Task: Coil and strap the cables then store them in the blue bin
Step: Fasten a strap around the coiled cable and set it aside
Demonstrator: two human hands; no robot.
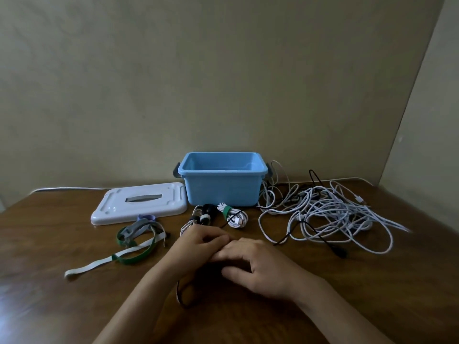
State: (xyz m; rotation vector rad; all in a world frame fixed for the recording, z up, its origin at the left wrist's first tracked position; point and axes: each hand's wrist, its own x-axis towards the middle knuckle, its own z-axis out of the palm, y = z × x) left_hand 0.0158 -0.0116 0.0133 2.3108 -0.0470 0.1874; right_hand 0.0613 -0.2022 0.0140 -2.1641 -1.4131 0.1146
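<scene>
We see two strapped coils (224, 214) at 12 | blue bin (221, 181) empty | tangle (332, 214) at 2 waits | both hands' (231, 252) grip pinches a dark cable (182, 294).

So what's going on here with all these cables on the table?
A person is coiling a dark cable between the left hand and right hand at the table's near edge. Two strapped coils lie before the blue bin, which looks empty, its white lid off beside it. Loose straps lie left; a tangled cable pile waits right.
</scene>
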